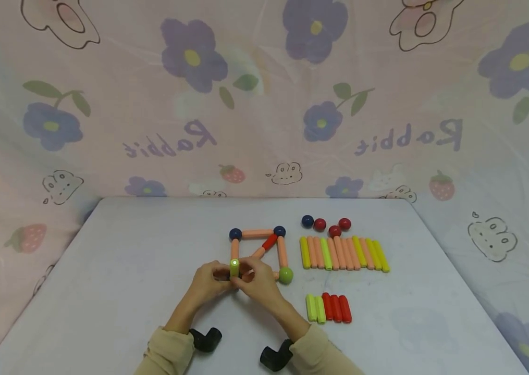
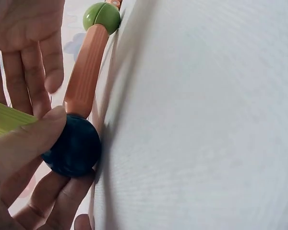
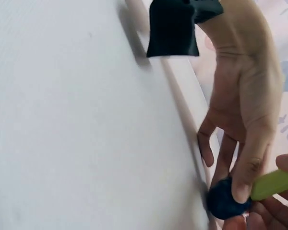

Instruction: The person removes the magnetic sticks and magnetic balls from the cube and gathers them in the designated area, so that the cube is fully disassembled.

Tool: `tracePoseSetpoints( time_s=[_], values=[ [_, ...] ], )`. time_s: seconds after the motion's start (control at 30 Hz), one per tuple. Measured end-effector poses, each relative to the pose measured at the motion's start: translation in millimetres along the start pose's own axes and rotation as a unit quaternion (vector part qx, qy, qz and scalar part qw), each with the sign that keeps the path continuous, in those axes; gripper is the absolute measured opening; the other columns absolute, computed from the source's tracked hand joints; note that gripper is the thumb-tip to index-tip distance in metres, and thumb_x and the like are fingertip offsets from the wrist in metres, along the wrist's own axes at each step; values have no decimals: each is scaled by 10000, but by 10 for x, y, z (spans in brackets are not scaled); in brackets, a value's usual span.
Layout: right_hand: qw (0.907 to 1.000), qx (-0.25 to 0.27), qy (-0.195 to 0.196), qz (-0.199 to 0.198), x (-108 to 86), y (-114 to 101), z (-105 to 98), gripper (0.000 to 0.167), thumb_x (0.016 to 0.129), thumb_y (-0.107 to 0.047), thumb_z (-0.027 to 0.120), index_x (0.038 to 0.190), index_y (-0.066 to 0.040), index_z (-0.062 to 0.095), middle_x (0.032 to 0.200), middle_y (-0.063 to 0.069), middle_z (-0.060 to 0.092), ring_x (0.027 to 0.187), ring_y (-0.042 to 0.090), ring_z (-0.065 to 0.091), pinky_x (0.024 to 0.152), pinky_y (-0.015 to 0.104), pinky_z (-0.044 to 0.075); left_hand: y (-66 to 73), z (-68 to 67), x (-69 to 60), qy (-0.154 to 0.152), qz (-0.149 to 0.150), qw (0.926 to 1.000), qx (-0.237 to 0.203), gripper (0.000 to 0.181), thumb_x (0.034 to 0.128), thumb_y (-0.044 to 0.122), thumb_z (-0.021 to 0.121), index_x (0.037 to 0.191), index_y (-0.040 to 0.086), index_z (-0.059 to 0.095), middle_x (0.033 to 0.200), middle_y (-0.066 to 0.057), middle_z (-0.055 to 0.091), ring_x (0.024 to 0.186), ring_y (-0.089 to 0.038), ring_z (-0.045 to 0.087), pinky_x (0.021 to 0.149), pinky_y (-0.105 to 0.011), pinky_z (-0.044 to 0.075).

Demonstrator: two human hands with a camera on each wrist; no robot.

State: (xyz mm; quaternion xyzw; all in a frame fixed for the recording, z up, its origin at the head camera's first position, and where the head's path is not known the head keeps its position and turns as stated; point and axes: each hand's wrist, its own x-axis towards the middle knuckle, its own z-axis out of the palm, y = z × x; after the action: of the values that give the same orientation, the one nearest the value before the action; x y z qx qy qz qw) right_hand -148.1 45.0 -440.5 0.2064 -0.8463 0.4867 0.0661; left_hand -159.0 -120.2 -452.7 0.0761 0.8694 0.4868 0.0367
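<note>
My left hand [image 1: 209,284] grips a dark blue ball [image 2: 74,146] at the near left corner of a flat frame, thumb on top and fingers below. A short yellow-green stick [image 1: 234,268] stands up from this ball. My right hand [image 1: 259,281] pinches that stick between thumb and fingers. The frame has peach sticks [image 1: 257,234] along its sides, blue balls [image 1: 235,234] at the far corners and a green ball [image 1: 285,275] at the near right. A diagonal with a red stick [image 1: 270,241] reaches the far right ball; its lower end is hidden behind my right hand.
Right of the frame lies a row of yellow, peach and green sticks [image 1: 344,253]. Behind it are several loose balls [image 1: 320,224], red and blue. Short green and red sticks [image 1: 334,308] lie nearer on the white table [image 1: 151,250]. A black wrist mount [image 1: 206,339] sits by the left sleeve.
</note>
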Motion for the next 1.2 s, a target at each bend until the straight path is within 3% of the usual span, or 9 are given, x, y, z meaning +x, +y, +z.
tracePoseSetpoints(
  time_s=[0.17, 0.33, 0.57, 0.8, 1.03, 1.2],
  values=[
    [9996, -261, -121, 6, 4, -40, 41, 242, 810, -7, 722, 1040, 21, 653, 934, 156, 684, 835, 254, 662, 679, 160, 528, -14, -13, -12, -74, 101, 9998, -181, 283, 733, 19, 794, 1001, -36, 722, 966, -175, 691, 853, -266, 728, 714, -216, 558],
    [9989, -443, -171, 33, 13, -73, 50, 232, 805, 17, 720, 1029, 17, 662, 928, 150, 694, 830, 234, 675, 696, 165, 536, -14, -15, -13, -74, 153, 9996, -218, 298, 729, 17, 797, 1010, -44, 717, 982, -192, 696, 853, -275, 731, 712, -213, 563],
    [9921, -1252, -30, 22, 4, -131, 109, 115, 822, -36, 719, 917, -20, 657, 805, 94, 655, 711, 144, 576, 627, 163, 438, -15, -18, -5, -56, 146, 9997, -211, 284, 727, -24, 778, 1000, -64, 710, 980, -213, 700, 858, -296, 729, 721, -230, 570],
    [9838, -1789, 96, 25, -16, -183, 125, 121, 854, -62, 698, 951, -11, 645, 829, 94, 684, 731, 133, 643, 632, 186, 518, 13, -4, -5, -27, 115, 9999, -99, 293, 730, -38, 765, 1016, -60, 707, 978, -202, 702, 855, -285, 723, 726, -243, 571],
    [9864, -1638, 51, 98, -34, -188, 91, 124, 854, -44, 691, 952, 10, 638, 850, 122, 709, 750, 154, 681, 630, 182, 531, 43, 25, -16, 74, -145, 9999, -17, 301, 728, -1, 791, 1021, -17, 723, 980, -153, 705, 865, -252, 718, 760, -287, 569],
    [9937, -1090, -45, 248, -20, -179, 27, 140, 870, -26, 666, 979, 50, 620, 894, 169, 708, 792, 195, 686, 656, 204, 543, 47, 30, 4, 128, -242, 9996, -20, 309, 722, 42, 816, 1017, 3, 732, 956, -135, 705, 863, -244, 722, 766, -300, 567]
  ],
)
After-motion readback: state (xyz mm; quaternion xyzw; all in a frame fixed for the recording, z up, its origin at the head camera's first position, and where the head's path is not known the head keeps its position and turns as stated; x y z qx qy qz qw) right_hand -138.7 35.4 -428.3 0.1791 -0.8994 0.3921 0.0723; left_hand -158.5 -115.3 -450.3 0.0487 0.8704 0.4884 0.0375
